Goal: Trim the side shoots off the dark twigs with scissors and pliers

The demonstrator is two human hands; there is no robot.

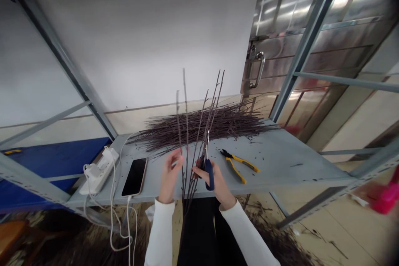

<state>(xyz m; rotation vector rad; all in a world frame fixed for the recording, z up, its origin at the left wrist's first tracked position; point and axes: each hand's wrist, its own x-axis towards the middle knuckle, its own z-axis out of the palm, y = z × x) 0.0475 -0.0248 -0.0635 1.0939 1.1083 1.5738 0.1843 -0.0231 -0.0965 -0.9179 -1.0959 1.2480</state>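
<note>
A loose bunch of thin dark twigs [190,149] stands upright between my two hands, and its lower ends reach down past the front edge of the shelf. My right hand [216,178] is shut on blue-handled scissors [207,170], whose metal blades point up among the twigs. My left hand [170,174] is raised at the left of the bunch, fingertips close to the twigs, but whether it grips one is hard to see. Behind the hands, a large pile of cut twigs [202,126] lies across the grey metal shelf [280,162].
Yellow-handled pliers [238,166] lie right of my hands. A smartphone [134,176] and a white power strip [99,171] with cables lie to the left. Twig debris [274,232] covers the floor below. Steel shelf uprights flank the shelf, and a steel door [308,37] stands behind.
</note>
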